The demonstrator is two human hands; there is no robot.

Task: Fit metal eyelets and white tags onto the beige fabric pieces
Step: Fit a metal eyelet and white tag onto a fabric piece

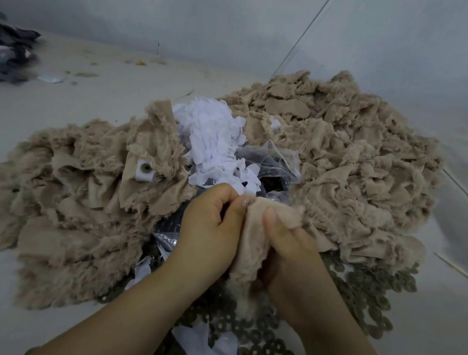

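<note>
Left hand (211, 221): fingers curled, pinching the upper edge of one beige fabric piece (252, 237).
Right hand (288, 250): thumb pressed on the same piece, fingers wrapped behind it.
Position: held above the metal eyelets (371, 292), between two beige heaps (345, 161) on the tabletop (61, 93); white tags (214, 134) lie just beyond.
Handling: judged light, limp, fraying; best held near the edge, stretched flat.
Finished example: tagged piece (144, 170), left heap.

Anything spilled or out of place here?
Metal rings lie loose on the surface beside the beige pile, outside the clear bag. Both hands, left and right, hold one fabric piece.
</note>
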